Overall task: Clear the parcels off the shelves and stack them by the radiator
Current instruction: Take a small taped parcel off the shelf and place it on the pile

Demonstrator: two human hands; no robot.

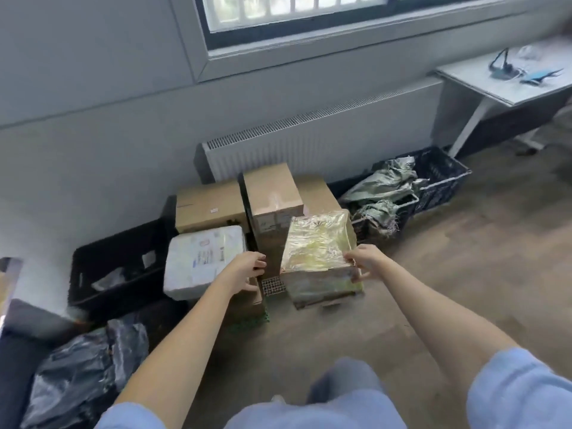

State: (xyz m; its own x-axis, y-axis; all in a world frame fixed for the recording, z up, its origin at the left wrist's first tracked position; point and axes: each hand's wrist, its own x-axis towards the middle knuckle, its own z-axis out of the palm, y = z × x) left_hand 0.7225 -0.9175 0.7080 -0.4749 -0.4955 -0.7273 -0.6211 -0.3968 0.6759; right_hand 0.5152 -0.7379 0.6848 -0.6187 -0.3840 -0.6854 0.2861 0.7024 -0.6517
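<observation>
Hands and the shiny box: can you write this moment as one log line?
phase: stacking | right hand: holds near corner of tape-wrapped box | left hand: open, by tall box | place: by radiator

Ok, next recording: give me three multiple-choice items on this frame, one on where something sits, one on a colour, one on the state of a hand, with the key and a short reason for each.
1. Where does the white foam parcel sit in relation to the tape-wrapped box?
A. To its left
B. On top of it
C. To its right, by the crate

2. What colour is the crate holding the grey-green sacks?
A. White
B. Red
C. Dark, near black

3. What is the right hand doing?
A. Hanging idle
B. Gripping the near right corner of the tape-wrapped box
C. Resting on the radiator

Key: 1 A, the tall brown carton stands between the two, with the foam parcel on the left. 2 C, its lattice walls look dark beside the pale floor. 3 B, the fingers curl over the box's corner.
</observation>
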